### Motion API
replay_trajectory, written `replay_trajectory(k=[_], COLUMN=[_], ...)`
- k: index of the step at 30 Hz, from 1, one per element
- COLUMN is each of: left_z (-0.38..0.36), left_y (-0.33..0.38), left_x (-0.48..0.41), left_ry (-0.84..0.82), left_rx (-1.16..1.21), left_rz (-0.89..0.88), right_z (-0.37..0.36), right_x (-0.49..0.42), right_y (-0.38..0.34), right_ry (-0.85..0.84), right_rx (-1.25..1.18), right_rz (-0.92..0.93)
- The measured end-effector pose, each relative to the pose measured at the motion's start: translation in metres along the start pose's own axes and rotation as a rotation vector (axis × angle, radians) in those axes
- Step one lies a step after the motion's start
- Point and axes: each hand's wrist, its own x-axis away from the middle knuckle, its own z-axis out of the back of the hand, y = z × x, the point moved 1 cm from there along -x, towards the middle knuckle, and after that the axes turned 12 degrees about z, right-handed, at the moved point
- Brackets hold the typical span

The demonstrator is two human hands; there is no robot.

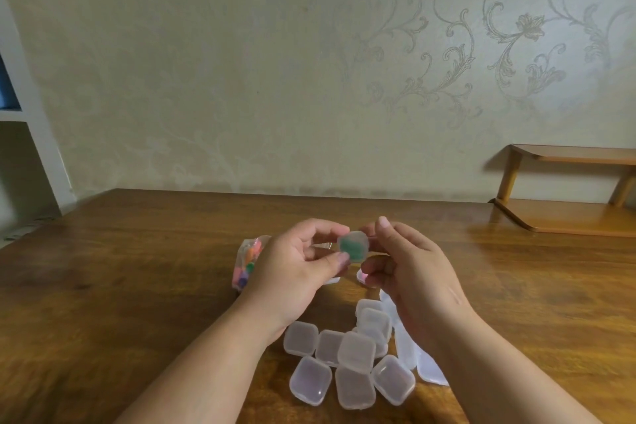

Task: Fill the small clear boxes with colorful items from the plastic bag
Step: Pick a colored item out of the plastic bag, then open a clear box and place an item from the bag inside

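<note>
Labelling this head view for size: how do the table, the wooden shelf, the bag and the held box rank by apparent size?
Largest to smallest: table, shelf, bag (partly hidden behind the left hand), held box.

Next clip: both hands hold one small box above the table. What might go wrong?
The small clear box is pinched only by fingertips of the left hand and right hand; it may slip and drop its green item. The forearms flank the pile of boxes; lowering them may scatter it.
</note>
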Motion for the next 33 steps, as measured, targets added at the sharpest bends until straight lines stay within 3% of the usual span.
replay_trajectory(k=[4,8,13,18,23,25,29,33], left_z=[-0.001,0.004,0.006,0.005,0.006,0.007,0.005,0.007], left_y=[0.001,-0.003,-0.011,-0.017,-0.022,-0.023,-0.024,-0.021], left_x=[0.000,-0.005,-0.012,-0.016,-0.017,-0.017,-0.017,-0.019], left_ry=[0.032,0.151,0.301,0.328,0.333,0.360,0.378,0.412], left_rx=[-0.039,-0.056,-0.360,-0.696,-0.785,-0.784,-0.799,-0.675], left_rz=[-0.012,-0.018,-0.065,-0.063,-0.087,-0.101,-0.060,0.008], right_z=[0.000,0.019,0.039,0.046,0.053,0.053,0.048,0.034], right_x=[-0.002,-0.010,-0.021,-0.027,-0.030,-0.030,-0.029,-0.022], right_y=[-0.001,-0.007,-0.005,0.007,0.006,0.008,0.016,0.010], right_ry=[-0.010,0.137,0.203,0.145,0.035,-0.024,-0.064,-0.041], right_rx=[0.197,0.340,0.443,0.809,1.289,1.309,1.274,1.168], right_rz=[0.026,0.073,0.093,0.008,-0.161,-0.223,-0.169,0.143])
